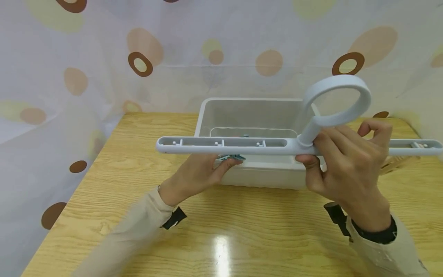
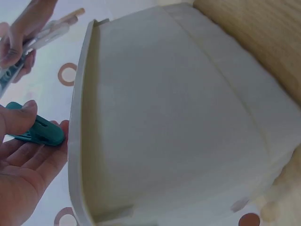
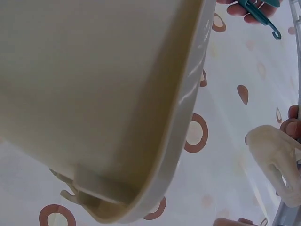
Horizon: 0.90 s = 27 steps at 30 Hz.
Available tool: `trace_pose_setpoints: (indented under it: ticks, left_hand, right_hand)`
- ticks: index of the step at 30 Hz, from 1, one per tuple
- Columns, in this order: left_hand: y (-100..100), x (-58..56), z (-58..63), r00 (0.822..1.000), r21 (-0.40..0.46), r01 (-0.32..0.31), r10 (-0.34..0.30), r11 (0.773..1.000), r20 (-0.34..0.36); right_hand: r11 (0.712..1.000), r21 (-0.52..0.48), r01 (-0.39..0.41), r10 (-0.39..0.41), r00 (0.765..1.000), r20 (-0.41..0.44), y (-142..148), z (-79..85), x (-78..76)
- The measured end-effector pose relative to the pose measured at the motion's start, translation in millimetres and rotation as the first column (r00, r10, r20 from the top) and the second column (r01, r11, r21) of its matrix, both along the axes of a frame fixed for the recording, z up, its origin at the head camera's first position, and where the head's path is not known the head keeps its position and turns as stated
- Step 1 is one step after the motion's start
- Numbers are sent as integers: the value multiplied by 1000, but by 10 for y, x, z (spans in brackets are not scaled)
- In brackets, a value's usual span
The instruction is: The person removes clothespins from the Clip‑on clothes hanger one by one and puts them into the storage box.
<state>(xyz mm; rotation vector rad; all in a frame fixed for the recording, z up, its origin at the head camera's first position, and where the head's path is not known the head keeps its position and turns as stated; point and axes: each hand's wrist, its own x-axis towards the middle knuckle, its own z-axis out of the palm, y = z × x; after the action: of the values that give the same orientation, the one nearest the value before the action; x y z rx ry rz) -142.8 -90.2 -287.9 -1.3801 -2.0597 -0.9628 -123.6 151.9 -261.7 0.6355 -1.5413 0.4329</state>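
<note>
My right hand (image 1: pixel 356 165) grips a long pale blue-grey plastic hanger bar (image 1: pixel 221 151) beside the stem of its round ring (image 1: pixel 365 96). The bar lies level across the view, above a white bin (image 1: pixel 263 177), and has small pegs in its slots. In my left hand (image 1: pixel 195 175) is a teal clip (image 2: pixel 47 132), pinched between thumb and fingers at the bin's near rim. A small hook shows at the clip's end in the right wrist view. Part of the left hand is hidden behind the bar in the head view.
The bin stands on a wood-grain table (image 1: pixel 114 177) near its far edge. Behind hangs a white curtain (image 1: pixel 194 34) with brown and yellow spots. A tan slotted piece (image 1: pixel 396 164) shows below the bar's right part.
</note>
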Motion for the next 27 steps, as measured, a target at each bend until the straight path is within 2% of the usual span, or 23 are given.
trace_pose_setpoints:
  ticks: [5, 7, 11, 14, 15, 18, 20, 22, 24, 27]
  left_hand:
    - [-31, -108, 63, 990, -17, 6, -8, 1000, -141]
    - [-37, -149, 94, 985, -20, 14, -18, 1000, -171]
    - [-35, -228, 176, 986, -15, 83, -84, 996, -142]
    - [-19, -278, 246, 989, -13, 99, -100, 995, -108]
    - [-12, -293, 268, 992, -22, 82, -84, 996, -98]
    - [2, -337, 340, 998, -98, -46, 42, 994, -35]
    - [0, -367, 380, 992, -176, -119, 124, 977, 19]
    - [-13, -396, 419, 978, -255, -170, 195, 952, 79]
    - [-30, -418, 463, 964, -320, -175, 229, 931, 136]
    - [-58, -466, 512, 955, -378, -168, 246, 910, 166]
  right_hand:
    - [1000, 1, 8, -8, 1000, 2, 7, 9, -5]
    - [1000, -2, 11, -11, 1000, 1, 10, 10, -12]
    - [1000, -7, 17, -17, 1000, 1, 20, 7, -26]
    - [1000, -8, 18, -18, 1000, 6, 29, 4, -33]
    - [1000, -9, 19, -19, 1000, 8, 32, 2, -35]
    - [1000, -13, 23, -23, 1000, 14, 43, -3, -41]
    - [1000, -14, 26, -26, 999, 20, 55, -5, -42]
    - [1000, -12, 29, -29, 999, 27, 66, -7, -41]
    - [999, -9, 31, -30, 999, 33, 75, -7, -38]
    - [999, -3, 35, -35, 999, 36, 72, -10, -43]
